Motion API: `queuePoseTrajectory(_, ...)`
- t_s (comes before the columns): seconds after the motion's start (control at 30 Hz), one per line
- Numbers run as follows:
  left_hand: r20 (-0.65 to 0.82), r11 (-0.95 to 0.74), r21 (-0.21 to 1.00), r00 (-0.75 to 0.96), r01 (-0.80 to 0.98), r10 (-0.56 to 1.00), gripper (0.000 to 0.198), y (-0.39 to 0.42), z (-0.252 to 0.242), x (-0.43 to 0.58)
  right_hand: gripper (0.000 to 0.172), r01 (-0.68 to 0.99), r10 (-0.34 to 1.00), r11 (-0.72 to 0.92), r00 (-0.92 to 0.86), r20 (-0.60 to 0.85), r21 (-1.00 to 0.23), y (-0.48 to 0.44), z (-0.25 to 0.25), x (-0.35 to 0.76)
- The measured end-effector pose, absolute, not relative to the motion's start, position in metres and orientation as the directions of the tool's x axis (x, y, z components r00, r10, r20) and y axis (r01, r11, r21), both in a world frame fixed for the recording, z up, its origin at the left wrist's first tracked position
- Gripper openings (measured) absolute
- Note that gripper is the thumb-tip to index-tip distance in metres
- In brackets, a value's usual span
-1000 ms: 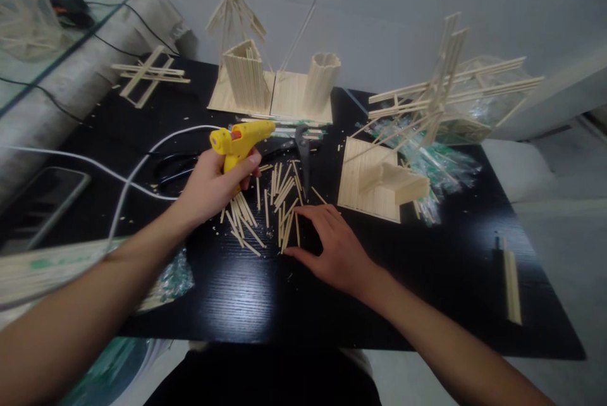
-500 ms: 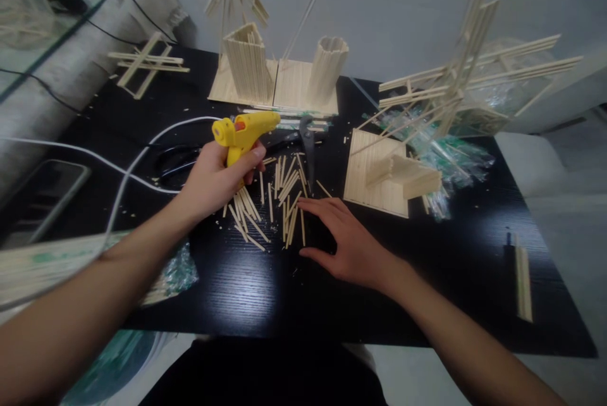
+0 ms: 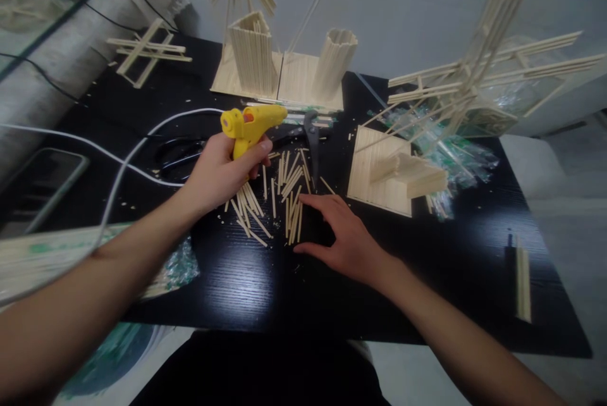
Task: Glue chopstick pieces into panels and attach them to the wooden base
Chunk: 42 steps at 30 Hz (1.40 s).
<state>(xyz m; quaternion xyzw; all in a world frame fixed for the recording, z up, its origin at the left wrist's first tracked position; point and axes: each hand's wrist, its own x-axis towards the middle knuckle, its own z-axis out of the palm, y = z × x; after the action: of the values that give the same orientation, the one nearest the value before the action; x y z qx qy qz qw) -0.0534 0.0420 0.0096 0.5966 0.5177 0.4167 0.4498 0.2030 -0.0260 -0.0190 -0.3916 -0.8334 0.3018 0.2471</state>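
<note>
My left hand (image 3: pixel 227 169) is wrapped round the handle of a yellow glue gun (image 3: pixel 253 124), whose nozzle end faces right. Short cut wooden sticks (image 3: pixel 293 219) lie loose on the black table in the middle, some partly under my left hand. My right hand (image 3: pixel 344 229) rests low at the right edge of this pile, thumb and forefinger spread apart, the fingertips by the sticks. Nothing shows between them. Just beyond the pile lies a dark pair of scissors or pliers (image 3: pixel 310 140), its handles partly behind my left hand.
Stick-built towers (image 3: pixel 251 55) on square bases stand at the back. A windmill-like stick model (image 3: pixel 462 83) rises at the right above crumpled plastic wrap (image 3: pixel 455 159). A crossed stick frame (image 3: pixel 147 52), a white cable (image 3: pixel 121 172) and a phone (image 3: pixel 45 188) are at the left.
The view has shifted slightly. My right hand has moved a little left against the sticks, with thumb and forefinger still apart. My left hand keeps hold of the glue gun.
</note>
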Motion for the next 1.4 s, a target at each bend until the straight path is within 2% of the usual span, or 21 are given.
queuePoseTrajectory(0.3, 0.051, -0.089, 0.952, 0.135, 0.293, 0.990, 0.022, 0.042, 0.011, -0.051, 0.065, 0.529, 0.824, 0.504, -0.531, 0.197, -0.683, -0.029, -0.020, 0.198)
queuePoseTrajectory(0.5, 0.044, -0.085, 0.940, 0.131, 0.331, 0.990, 0.024, 0.040, 0.015, -0.051, 0.062, 0.496, 0.822, 0.511, -0.520, 0.231, -0.702, -0.030, -0.020, 0.201)
queuePoseTrajectory(0.6, 0.058, -0.109, 0.940, 0.163, 0.324, 0.985, 0.023, 0.037, 0.014, -0.052, 0.061, 0.419, 0.870, 0.417, -0.441, 0.220, -0.807, -0.031, -0.019, 0.205)
queuePoseTrajectory(0.7, 0.058, -0.117, 0.948, 0.199, 0.298, 0.978, 0.024, 0.034, 0.013, -0.055, 0.057, 0.223, 0.938, 0.193, -0.328, 0.113, -0.956, -0.029, -0.016, 0.207)
queuePoseTrajectory(0.83, 0.024, -0.083, 0.962, 0.222, 0.260, 0.975, 0.031, 0.031, 0.013, -0.056, 0.057, 0.019, 0.962, -0.030, -0.271, -0.034, -0.999, -0.024, -0.011, 0.211)
queuePoseTrajectory(1.0, -0.088, 0.000, 0.946, 0.255, 0.325, 0.963, 0.044, 0.030, 0.019, -0.056, 0.052, -0.018, 0.966, -0.106, -0.237, -0.098, -0.994, -0.018, -0.008, 0.217)
queuePoseTrajectory(1.2, -0.135, 0.046, 0.943, 0.251, 0.330, 0.959, 0.043, 0.033, 0.019, -0.061, 0.051, -0.044, 0.966, -0.132, -0.229, -0.119, -0.990, -0.014, -0.011, 0.218)
queuePoseTrajectory(1.4, -0.187, 0.008, 0.932, 0.460, 0.363, 0.868, 0.047, 0.037, 0.020, -0.067, 0.052, -0.147, 0.958, -0.172, -0.255, -0.130, -0.974, -0.015, -0.009, 0.216)
